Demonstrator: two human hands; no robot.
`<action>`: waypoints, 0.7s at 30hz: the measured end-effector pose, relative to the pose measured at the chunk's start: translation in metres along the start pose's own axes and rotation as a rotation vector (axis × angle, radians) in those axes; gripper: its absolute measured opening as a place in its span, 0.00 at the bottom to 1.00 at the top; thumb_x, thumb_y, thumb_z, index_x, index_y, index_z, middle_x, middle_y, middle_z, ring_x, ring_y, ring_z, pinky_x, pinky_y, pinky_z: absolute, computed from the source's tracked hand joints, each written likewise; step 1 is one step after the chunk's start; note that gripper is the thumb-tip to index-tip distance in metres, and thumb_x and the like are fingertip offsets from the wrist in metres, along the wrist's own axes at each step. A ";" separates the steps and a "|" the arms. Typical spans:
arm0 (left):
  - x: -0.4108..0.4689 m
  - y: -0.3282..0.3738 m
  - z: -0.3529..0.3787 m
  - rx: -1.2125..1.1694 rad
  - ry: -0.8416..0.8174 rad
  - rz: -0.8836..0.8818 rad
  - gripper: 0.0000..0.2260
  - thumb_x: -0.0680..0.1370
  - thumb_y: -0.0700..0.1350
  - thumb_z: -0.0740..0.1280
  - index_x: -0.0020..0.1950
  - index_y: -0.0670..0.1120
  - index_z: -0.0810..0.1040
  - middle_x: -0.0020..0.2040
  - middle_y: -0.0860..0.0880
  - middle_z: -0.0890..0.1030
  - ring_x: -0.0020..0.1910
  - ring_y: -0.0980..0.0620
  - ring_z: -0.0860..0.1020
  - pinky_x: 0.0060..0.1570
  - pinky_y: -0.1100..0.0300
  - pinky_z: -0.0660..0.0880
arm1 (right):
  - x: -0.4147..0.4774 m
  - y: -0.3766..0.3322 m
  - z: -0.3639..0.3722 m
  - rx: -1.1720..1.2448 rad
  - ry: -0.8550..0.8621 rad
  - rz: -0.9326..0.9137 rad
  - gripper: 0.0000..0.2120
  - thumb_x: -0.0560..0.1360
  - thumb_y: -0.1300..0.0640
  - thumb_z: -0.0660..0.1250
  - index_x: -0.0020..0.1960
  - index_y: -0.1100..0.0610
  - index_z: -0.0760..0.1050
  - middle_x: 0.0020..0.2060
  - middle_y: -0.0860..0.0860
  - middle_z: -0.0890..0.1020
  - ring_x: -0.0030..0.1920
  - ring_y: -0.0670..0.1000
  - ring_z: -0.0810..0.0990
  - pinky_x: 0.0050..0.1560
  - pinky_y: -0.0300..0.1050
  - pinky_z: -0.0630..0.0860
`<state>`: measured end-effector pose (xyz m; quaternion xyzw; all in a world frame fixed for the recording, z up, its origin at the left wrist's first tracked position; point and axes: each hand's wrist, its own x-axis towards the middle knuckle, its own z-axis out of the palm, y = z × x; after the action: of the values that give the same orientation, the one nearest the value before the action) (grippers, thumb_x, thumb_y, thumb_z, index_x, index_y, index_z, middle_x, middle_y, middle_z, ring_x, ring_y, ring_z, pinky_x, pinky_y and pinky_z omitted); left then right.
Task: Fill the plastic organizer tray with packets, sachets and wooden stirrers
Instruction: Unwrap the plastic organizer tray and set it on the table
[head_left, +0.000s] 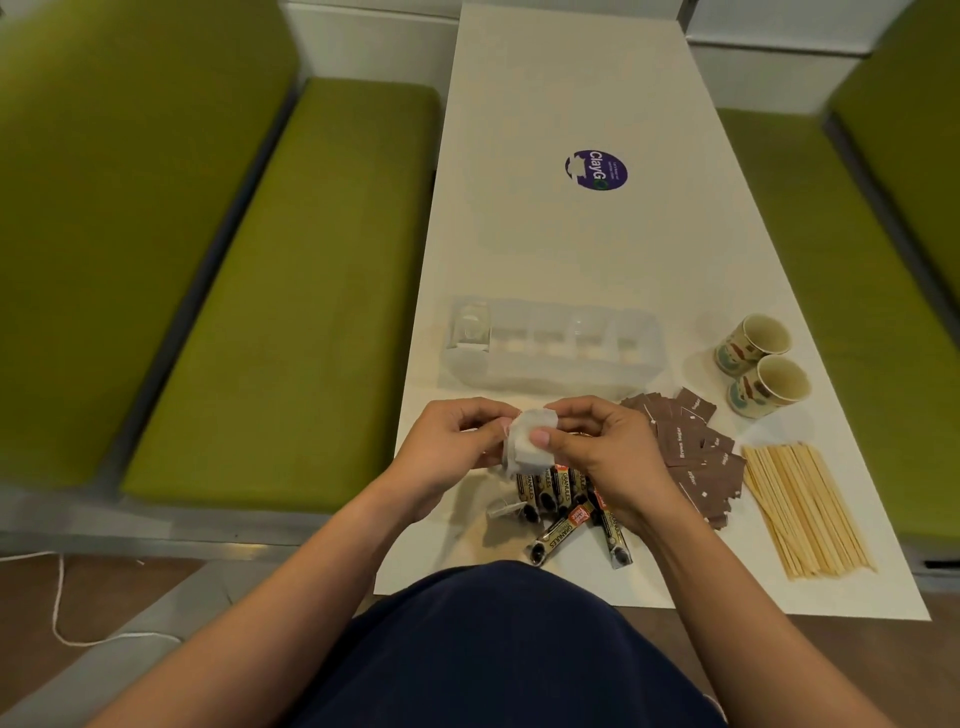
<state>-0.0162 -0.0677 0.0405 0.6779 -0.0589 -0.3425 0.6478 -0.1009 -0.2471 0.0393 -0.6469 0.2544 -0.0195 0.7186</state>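
A clear plastic organizer tray (550, 366) with several compartments stands on the white table. Just in front of it, both hands hold a small stack of white tea bags (527, 447): my left hand (447, 447) grips its left side, my right hand (602, 447) pinches its right side with the thumb on top. Below the hands lie black coffee granule sticks (558, 532). Brown sugar sachets (691, 447) are heaped to the right, and a bundle of wooden stirrers (805, 509) lies further right.
Two paper cups (761, 364) lie on their sides at the tray's right. A purple sticker (596, 170) marks the table's far half. Green padded benches (280, 291) flank the table on both sides. A white cord (60, 597) trails on the floor at left.
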 end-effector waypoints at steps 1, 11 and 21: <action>-0.001 0.001 0.000 -0.025 -0.013 -0.016 0.07 0.81 0.39 0.69 0.53 0.46 0.86 0.49 0.44 0.87 0.46 0.45 0.86 0.52 0.48 0.83 | 0.000 0.001 0.001 -0.022 0.019 -0.019 0.15 0.66 0.65 0.82 0.51 0.59 0.84 0.46 0.57 0.87 0.48 0.58 0.87 0.49 0.54 0.84; 0.000 -0.004 0.000 0.006 0.062 0.013 0.08 0.74 0.38 0.77 0.50 0.48 0.87 0.46 0.45 0.86 0.48 0.42 0.86 0.53 0.41 0.83 | 0.001 -0.002 0.004 -0.324 0.029 -0.112 0.20 0.63 0.57 0.85 0.53 0.50 0.84 0.45 0.52 0.85 0.44 0.53 0.87 0.48 0.52 0.85; 0.001 0.017 -0.009 0.181 0.001 0.184 0.07 0.75 0.38 0.76 0.50 0.47 0.83 0.42 0.48 0.87 0.40 0.56 0.82 0.41 0.64 0.76 | 0.008 -0.031 0.002 -0.634 -0.152 -0.255 0.05 0.76 0.53 0.75 0.51 0.48 0.86 0.41 0.42 0.87 0.44 0.41 0.85 0.49 0.40 0.80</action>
<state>-0.0041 -0.0630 0.0551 0.7256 -0.1512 -0.2743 0.6127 -0.0839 -0.2536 0.0657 -0.8640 0.1110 0.0191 0.4907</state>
